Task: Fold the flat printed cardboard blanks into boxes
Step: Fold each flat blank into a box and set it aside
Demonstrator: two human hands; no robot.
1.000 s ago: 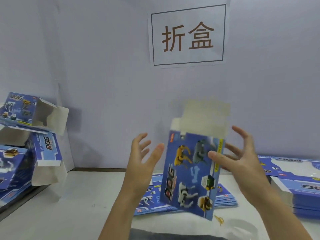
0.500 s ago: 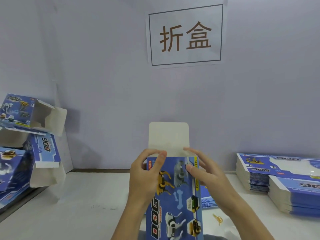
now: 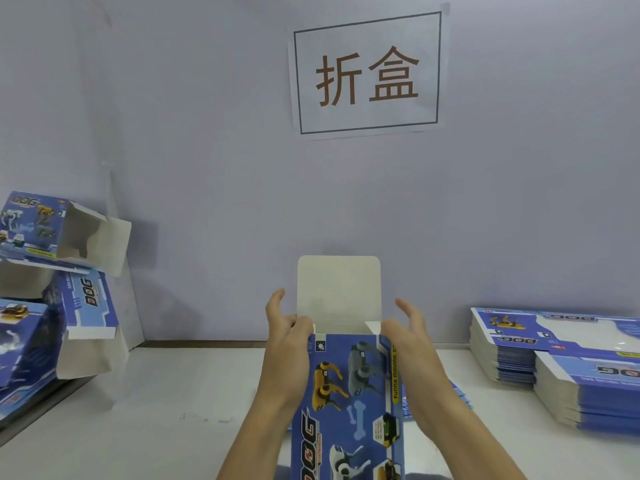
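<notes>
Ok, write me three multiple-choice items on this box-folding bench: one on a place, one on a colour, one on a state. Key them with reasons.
1. Where do the flat blanks lie?
A. on the table's right
B. under the wall sign
C. on the left heap

2. What colour is the inner face of the raised top flap?
A. blue
B. yellow
C. off-white

3. How is the top of the held box?
A. taped shut
B. open, flap upright
C. flap tucked in

Key: 1 A, the stacks sit right of the right hand. 2 C, the flap shows plain unprinted board. 3 B, the flap stands above the opening between the left hand and the right.
</notes>
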